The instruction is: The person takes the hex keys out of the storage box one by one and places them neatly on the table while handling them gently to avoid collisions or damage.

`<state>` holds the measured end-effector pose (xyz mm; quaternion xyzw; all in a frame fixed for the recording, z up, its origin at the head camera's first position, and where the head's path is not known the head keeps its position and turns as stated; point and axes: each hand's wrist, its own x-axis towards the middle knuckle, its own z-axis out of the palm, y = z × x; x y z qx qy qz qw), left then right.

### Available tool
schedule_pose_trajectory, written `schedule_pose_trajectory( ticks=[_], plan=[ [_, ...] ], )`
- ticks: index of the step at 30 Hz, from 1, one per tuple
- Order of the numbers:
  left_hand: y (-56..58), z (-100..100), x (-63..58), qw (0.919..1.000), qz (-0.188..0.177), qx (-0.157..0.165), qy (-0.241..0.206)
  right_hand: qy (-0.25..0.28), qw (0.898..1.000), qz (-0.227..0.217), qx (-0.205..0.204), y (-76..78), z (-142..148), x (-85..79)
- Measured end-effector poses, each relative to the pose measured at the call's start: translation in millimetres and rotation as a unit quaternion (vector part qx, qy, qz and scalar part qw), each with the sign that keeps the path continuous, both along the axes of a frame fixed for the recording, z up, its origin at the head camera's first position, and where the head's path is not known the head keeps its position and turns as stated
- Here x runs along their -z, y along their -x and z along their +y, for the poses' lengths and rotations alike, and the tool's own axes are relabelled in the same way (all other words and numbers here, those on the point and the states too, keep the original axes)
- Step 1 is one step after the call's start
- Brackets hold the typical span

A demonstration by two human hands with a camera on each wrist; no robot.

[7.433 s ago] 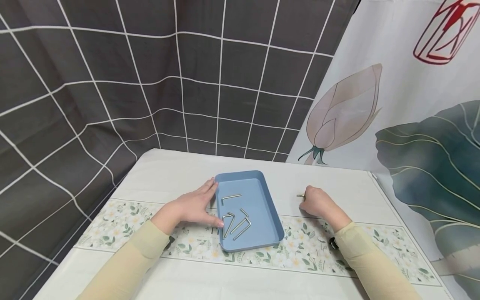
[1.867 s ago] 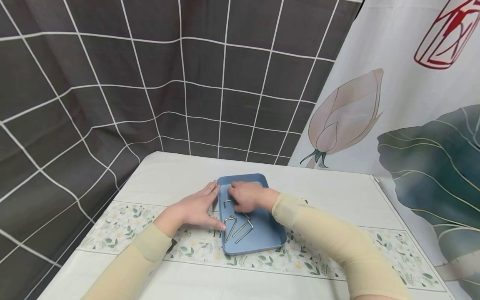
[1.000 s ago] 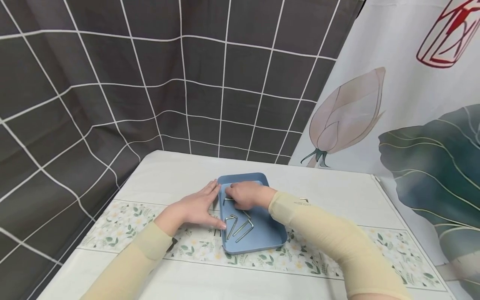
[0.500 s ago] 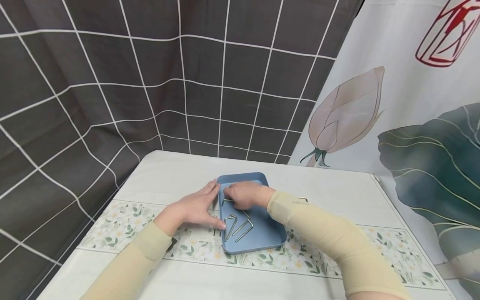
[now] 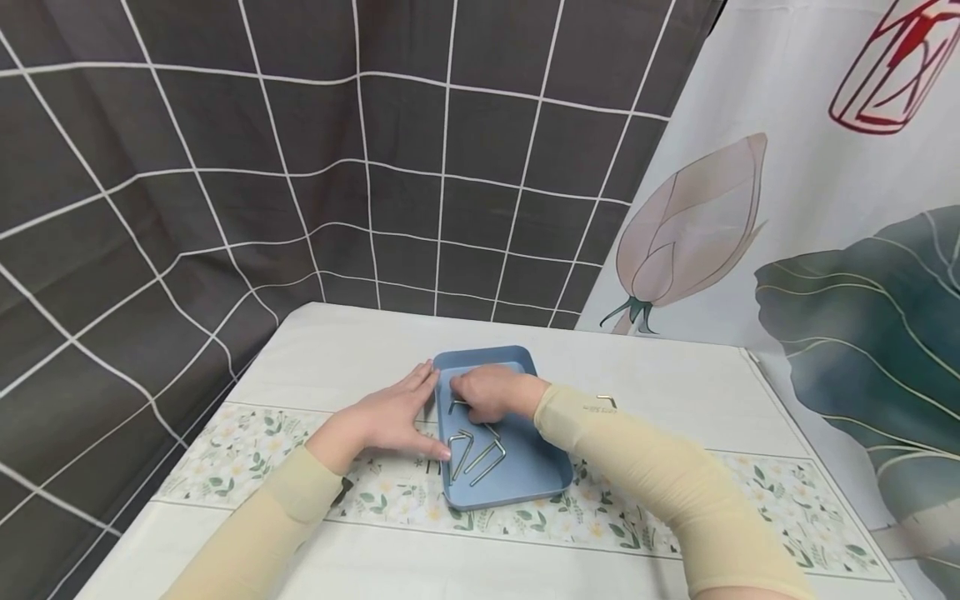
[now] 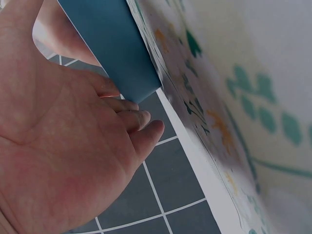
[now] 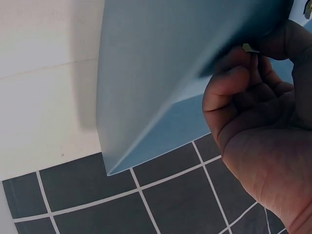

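A shallow blue tray point(image 5: 534, 475) holds several L-shaped hex keys point(image 5: 488, 470) near its front left. The right hand point(image 5: 491, 392) reaches into the tray's far half, fingers curled, and pinches another hex key point(image 5: 457, 403) whose bent end pokes out to the left. In the right wrist view, the tip of that hex key point(image 7: 247, 48) shows between thumb and fingers. Fingers stretched, the left hand point(image 5: 386, 421) rests along the tray's left side, with the thumb at the rim. The left wrist view has its fingertips against the tray wall point(image 6: 112, 44).
One more hex key point(image 5: 607, 398) lies on the table to the right of the tray, partly behind the right sleeve point(image 5: 645, 458). A white tablecloth point(image 5: 360, 350) with a floral band covers the table. Dark checked cloth point(image 5: 390, 200) hangs behind.
Since the oldest frame, the right hand has moved left from the table into the tray, leaving a hex key on the table. Over the last second, the pinched hex key shifts only slightly; the left hand stays.
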<state>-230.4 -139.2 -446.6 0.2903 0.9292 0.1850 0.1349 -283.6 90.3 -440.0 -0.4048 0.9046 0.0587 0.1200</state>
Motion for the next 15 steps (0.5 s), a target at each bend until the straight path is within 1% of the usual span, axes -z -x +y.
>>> schedule_pose_trajectory(
  ticks=[7,15],
  plan=[
    [-0.7,0.0,0.8,1.0,0.001,-0.003,-0.003,-0.005,1.0,0.004,0.013,-2.3,1.9,-1.0],
    [-0.2,1.1,1.5,1.0,-0.002,-0.005,-0.001,-0.002,1.0,-0.005,0.027,-1.7,5.4,0.2]
  ],
)
